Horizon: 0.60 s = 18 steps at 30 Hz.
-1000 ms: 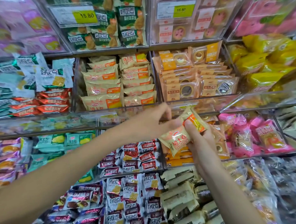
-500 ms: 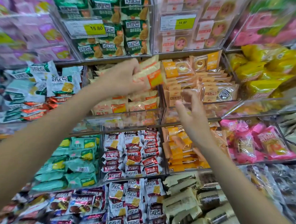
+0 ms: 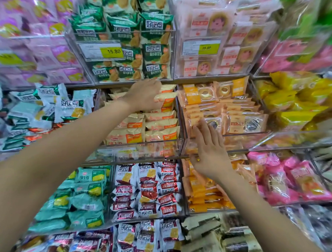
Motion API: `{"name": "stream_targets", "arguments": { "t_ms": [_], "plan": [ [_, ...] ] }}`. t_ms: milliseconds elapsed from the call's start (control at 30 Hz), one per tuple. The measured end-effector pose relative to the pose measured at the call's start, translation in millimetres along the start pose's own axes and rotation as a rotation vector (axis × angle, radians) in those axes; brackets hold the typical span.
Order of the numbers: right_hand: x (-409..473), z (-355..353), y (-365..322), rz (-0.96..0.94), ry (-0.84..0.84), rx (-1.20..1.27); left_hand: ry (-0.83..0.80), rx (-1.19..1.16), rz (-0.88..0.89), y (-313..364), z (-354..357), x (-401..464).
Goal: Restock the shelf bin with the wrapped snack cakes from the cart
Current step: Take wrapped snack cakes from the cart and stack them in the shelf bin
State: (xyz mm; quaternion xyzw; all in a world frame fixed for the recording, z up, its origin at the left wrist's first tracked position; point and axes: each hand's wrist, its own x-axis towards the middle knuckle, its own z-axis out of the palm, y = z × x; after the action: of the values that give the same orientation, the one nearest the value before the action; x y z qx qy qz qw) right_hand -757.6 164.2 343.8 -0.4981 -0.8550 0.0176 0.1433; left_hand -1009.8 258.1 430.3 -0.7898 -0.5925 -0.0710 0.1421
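Half a second on, the left hand (image 3: 144, 94) has carried its cream-and-orange wrapped snack cake (image 3: 165, 99) from in front of the bin down onto the top of the stack, and the right hand (image 3: 209, 152) has lifted a little closer to the shelf edge. That left hand lies over the top packets with its fingers bent across the cake's wrapper; I cannot tell whether they grip it or only press it flat. The right hand holds nothing, fingers straight and spread, its fingertips (image 3: 199, 125) in front of the clear plastic bin wall (image 3: 179, 114) that divides two compartments. Around the left hand sits the clear acrylic shelf bin (image 3: 143, 151), filled with two columns of the same cream-and-orange cakes. Just right of it is a bin of orange-labelled round cakes in clear wrap (image 3: 224, 108). Above hang green biscuit packets (image 3: 155, 56) behind a yellow price tag reading 15.80 (image 3: 111, 51). Below the bin lie red-and-white packets (image 3: 154, 188), with teal-and-yellow packets (image 3: 84, 194) to their left and pink packets (image 3: 295, 181) far right.
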Motion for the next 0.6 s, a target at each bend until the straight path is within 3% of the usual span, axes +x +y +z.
{"name": "stream_targets", "arguments": {
  "t_ms": [167,233,467,533,600],
  "plan": [
    [1.1,-0.2,-2.1,0.008,0.002,-0.001,-0.053,-0.448,-0.046,-12.4,14.6,-18.1],
    [1.1,1.3,-0.2,0.003,-0.003,-0.019,-0.086,-0.363,-0.061,-11.1,15.4,-19.0],
    [2.1,3.4,1.0,0.001,-0.012,-0.043,-0.03,0.409,-0.04,14.8,1.8,-13.8],
    [2.2,3.8,0.9,0.001,-0.005,-0.038,0.033,0.404,0.007,17.0,4.0,-15.5],
    [2.3,4.1,1.0,0.002,0.0,-0.042,0.043,0.217,0.033,13.6,9.5,-13.4]
  ]
}}
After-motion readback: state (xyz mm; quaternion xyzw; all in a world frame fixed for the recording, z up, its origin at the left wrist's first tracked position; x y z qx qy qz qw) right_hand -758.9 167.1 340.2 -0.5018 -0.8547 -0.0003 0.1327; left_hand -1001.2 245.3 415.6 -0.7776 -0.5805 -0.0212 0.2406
